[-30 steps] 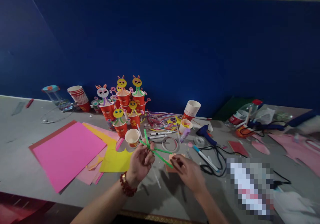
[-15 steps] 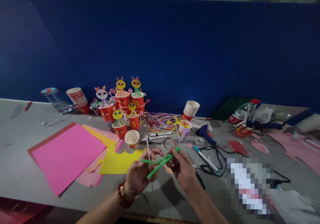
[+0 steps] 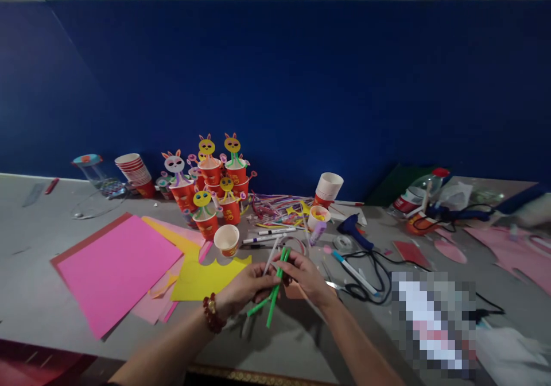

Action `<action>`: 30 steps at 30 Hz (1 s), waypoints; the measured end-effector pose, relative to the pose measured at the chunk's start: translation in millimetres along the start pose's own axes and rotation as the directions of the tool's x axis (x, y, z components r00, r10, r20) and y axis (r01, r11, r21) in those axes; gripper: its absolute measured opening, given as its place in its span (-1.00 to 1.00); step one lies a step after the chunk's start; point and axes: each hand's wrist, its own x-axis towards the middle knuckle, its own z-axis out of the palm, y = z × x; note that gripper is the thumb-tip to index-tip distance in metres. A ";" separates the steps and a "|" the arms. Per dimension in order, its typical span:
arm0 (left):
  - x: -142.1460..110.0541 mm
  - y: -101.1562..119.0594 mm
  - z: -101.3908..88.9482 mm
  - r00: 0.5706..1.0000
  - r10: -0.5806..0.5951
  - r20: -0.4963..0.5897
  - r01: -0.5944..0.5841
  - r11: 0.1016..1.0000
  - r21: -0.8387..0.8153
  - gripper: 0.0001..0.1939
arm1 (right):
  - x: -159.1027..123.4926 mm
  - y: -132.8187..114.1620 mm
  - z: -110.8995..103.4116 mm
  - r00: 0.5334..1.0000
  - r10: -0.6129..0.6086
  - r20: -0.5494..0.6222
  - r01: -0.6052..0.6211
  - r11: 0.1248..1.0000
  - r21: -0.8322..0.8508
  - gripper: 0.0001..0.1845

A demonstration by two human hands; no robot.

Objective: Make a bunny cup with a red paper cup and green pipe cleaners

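Between two hands (image 3: 241,288) (image 3: 310,277), two green sticks (image 3: 274,302)

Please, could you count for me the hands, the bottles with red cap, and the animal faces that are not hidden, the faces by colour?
Hands on the green pipe cleaners (left hand, right hand): 2
Red-capped bottle: 1
Yellow animal faces: 4
White animal face: 1
Total: 8

1. Before me spreads a grey table (image 3: 26,294).
2. To my left on it lie pink (image 3: 120,271) and yellow paper (image 3: 198,282).
3. Towards the back I see a clear jar (image 3: 94,173), stacked paper cups (image 3: 134,172) and red cups with animal faces (image 3: 206,225).
4. To my right lie a blue glue gun (image 3: 355,232), a blue-ended marker (image 3: 355,273) and a red-capped bottle (image 3: 416,195).
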 end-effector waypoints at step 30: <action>11.2 -34.4 -3.2 0.997 -0.028 -0.077 0.015 0.985 -0.172 -0.61 | 7.7 24.1 -5.0 0.999 0.043 0.026 -0.042 0.998 -0.044 -0.64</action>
